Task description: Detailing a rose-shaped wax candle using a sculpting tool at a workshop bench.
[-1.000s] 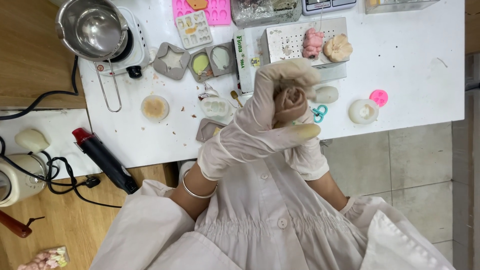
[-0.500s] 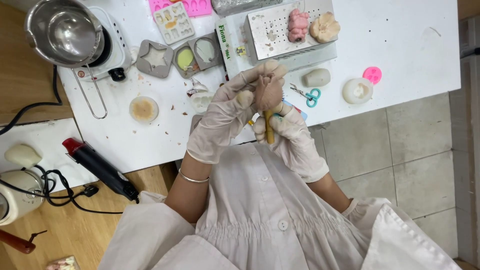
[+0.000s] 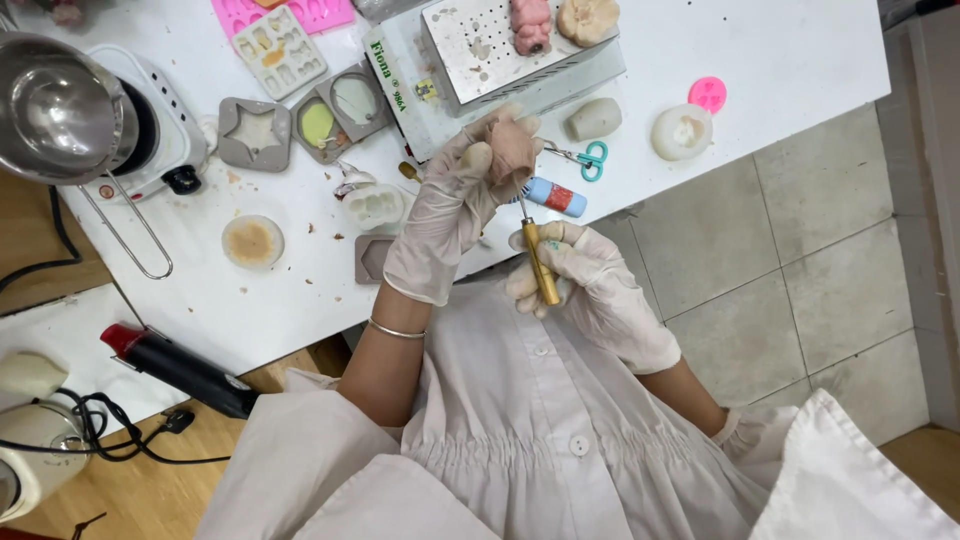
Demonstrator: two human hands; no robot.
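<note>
The gloved left hand (image 3: 455, 205) is raised above the near edge of the white table (image 3: 780, 60), its fingers closed around a small pinkish-brown moulded piece (image 3: 512, 150) held at the fingertips. The gloved right hand (image 3: 585, 280) sits just below it, nearer the body, fingers wrapped around the yellow handle of a slender tool (image 3: 537, 250) — the thin metal tip points up and meets the underside of the moulded piece. Just beyond the hands, on the table, lie a blue tube with a red cap (image 3: 555, 196), small teal-handled scissors (image 3: 588, 158) and a pale rounded lump (image 3: 594, 118). Farther right stand a round white mould (image 3: 681, 131) and a small pink disc mould (image 3: 707, 94). Behind the left hand is a perforated metal plate on a pale box (image 3: 480, 50) carrying a pink figure (image 3: 531, 22) and a cream figure (image 3: 588, 18). To the left lie grey square moulds (image 3: 255, 133), a clear mould (image 3: 373, 205) and a round tan disc (image 3: 252, 241); a pink tray mould (image 3: 285, 20) lies at the far edge. At the table's left end a steel pot (image 3: 55, 110) rests on a white hotplate (image 3: 165, 140) — below it, off the table, lies a black heat gun with a red tip (image 3: 180, 370).
</note>
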